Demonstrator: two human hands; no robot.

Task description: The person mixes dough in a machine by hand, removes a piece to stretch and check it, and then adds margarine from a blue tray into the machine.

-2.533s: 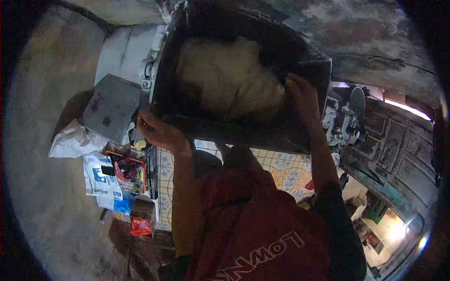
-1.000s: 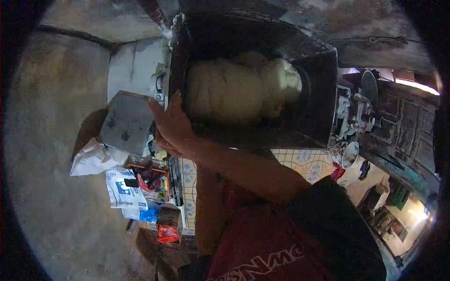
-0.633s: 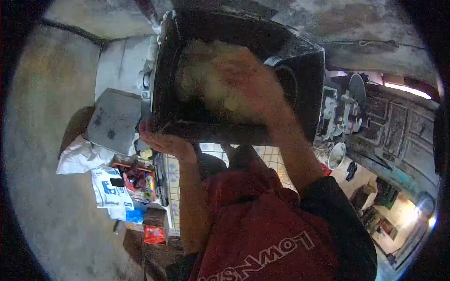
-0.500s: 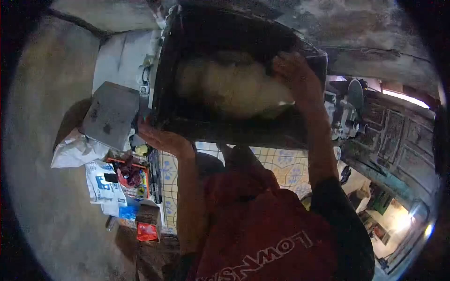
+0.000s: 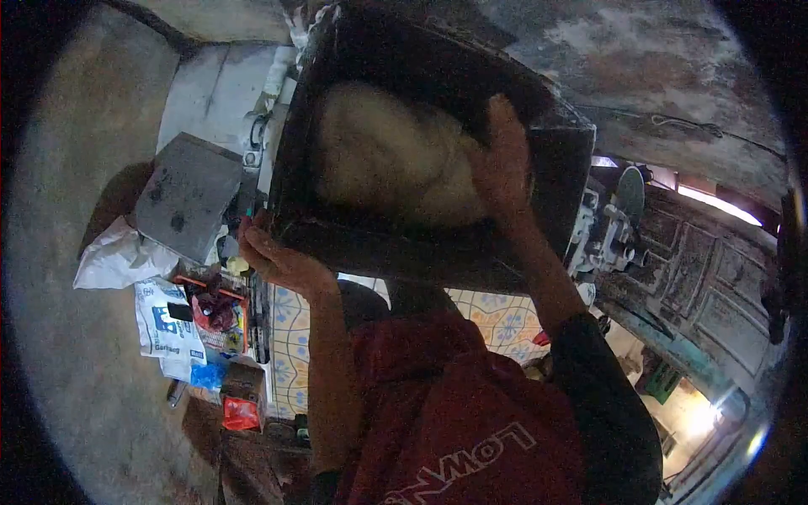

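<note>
A large pale mass of dough (image 5: 370,151) lies blurred by motion inside a deep, dark trough (image 5: 404,252). My right hand (image 5: 505,164) is inside the trough with its fingers stretched out, palm right at the dough's right side. At the trough's lower left corner, my left hand (image 5: 282,259) is held with straight fingers, close against the outer edge. Nothing shows in either palm. White machine fittings (image 5: 255,135) stand along the trough's left side.
Machine parts with a round disc (image 5: 629,192) stick out at the right. A grey flat-topped box (image 5: 189,194), a white bag (image 5: 126,255), a printed plastic sack (image 5: 168,320) and a red packet (image 5: 241,412) sit at the left. Patterned tiles (image 5: 497,320) cover the floor.
My right hand has moved down and left onto the dough from the trough's upper right. The dough has shifted left and changed shape. My left hand stays by the corner.
</note>
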